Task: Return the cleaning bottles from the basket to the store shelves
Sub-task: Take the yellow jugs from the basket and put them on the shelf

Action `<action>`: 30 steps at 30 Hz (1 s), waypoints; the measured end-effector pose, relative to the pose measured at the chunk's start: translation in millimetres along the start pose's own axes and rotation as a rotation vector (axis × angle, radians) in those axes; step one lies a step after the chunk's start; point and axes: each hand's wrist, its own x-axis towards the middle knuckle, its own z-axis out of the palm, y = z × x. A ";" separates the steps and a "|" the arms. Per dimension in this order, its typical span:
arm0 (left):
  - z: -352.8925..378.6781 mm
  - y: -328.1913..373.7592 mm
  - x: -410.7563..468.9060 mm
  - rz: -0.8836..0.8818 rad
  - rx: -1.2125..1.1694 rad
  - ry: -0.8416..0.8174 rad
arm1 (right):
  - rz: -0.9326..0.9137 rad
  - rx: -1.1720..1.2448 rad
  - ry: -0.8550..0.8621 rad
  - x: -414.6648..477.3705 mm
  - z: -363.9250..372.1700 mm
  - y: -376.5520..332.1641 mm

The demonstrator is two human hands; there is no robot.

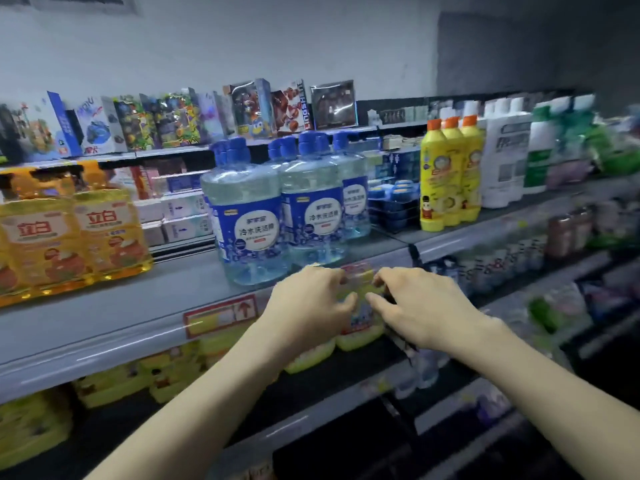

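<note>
A yellow cleaning bottle [360, 306] stands on the lower shelf [311, 386], just under the edge of the grey upper shelf [138, 306]. My left hand [308, 306] curls round its left side and my right hand [415, 306] round its right side; both grip it. The bottle is blurred and mostly hidden by my fingers. A second yellow bottle [310, 358] stands just left of it, partly behind my left wrist. The basket is out of view.
On the upper shelf stand large blue-capped clear bottles [249, 216], orange detergent jugs [69, 233] at left, slim yellow bottles [450, 174] and white bottles [505, 157] at right. Toy boxes [249, 112] line the top shelf. Yellow packs [114, 379] fill the lower left.
</note>
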 end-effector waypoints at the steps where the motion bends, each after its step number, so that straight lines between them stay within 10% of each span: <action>1: 13.4 15.1 7.4 0.018 0.001 -0.031 | 0.033 -0.003 -0.015 -6.9 3.9 18.4; 30: 327.2 409.8 173.2 0.810 -0.062 -0.578 | 1.198 -0.145 -0.248 -192.3 99.7 381.3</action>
